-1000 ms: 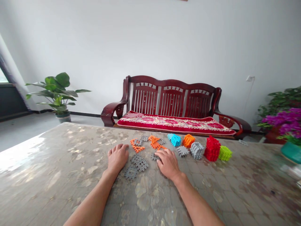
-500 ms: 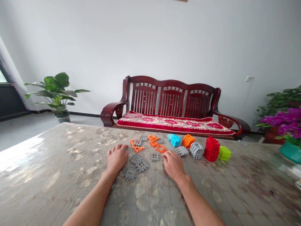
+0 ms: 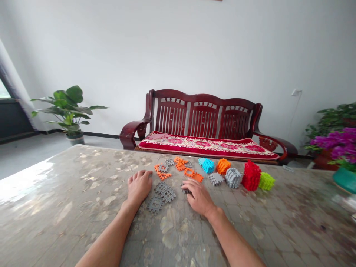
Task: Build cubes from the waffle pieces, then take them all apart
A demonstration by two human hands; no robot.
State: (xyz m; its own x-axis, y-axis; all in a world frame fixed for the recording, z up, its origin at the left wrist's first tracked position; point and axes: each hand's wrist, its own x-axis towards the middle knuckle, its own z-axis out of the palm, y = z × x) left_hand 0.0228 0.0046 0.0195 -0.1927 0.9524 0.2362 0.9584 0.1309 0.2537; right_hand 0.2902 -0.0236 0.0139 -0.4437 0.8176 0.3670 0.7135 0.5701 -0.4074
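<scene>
The left hand (image 3: 139, 186) lies flat and empty on the table (image 3: 69, 207) beside grey tiles (image 3: 162, 194). The right hand (image 3: 198, 195) curls over one small grey piece (image 3: 185, 191); I cannot tell if it grips it.

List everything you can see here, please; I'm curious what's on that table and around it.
table: one, beige floral cover, foreground
flat grey pieces: three, grey, between the hands
flat orange pieces: several, orange, just beyond the hands
piece stacks: six; cyan, orange, two grey, red, lime; right of the loose pieces
bench: one, dark red wood, by the wall
cushion: one, red floral, on the bench
leafy plant: one, green, far left
purple flowers: one bunch, far right
left hand: flat on the table
right hand: fingers over a fourth grey piece
</scene>
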